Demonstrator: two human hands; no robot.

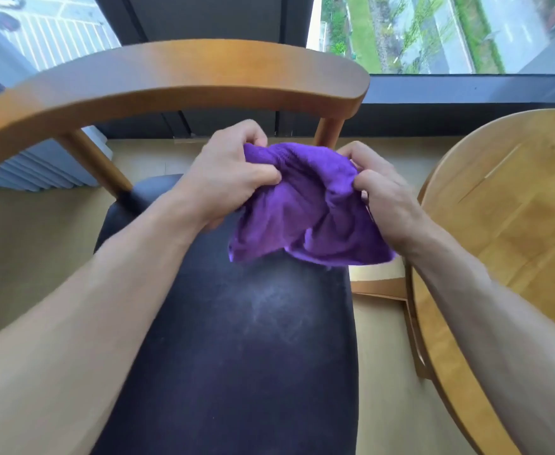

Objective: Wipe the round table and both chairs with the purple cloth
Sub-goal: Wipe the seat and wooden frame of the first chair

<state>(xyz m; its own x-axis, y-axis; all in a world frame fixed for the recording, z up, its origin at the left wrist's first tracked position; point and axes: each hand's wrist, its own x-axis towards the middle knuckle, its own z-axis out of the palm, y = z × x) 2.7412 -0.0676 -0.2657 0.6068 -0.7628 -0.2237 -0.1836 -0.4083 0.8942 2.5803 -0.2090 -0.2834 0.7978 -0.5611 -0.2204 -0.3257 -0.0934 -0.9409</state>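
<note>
Gripping purple cloth (305,205) in both hands, left hand (233,178) and right hand (381,198) fingers pinching it, above chair (236,339) seat beside round surface (516,208).

High-rise room, likely hotel or flat: floor-length window (433,34) overlooking street far below, wooden armchair (171,73), round wooden table (516,198), beige floor (33,241).

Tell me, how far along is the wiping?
Nothing looks finished. Both hands, left and right, are bunching the cloth above the seat, which shows pale smudges. Whether the table is wiped, I can't tell; the second chair isn't visible.
</note>
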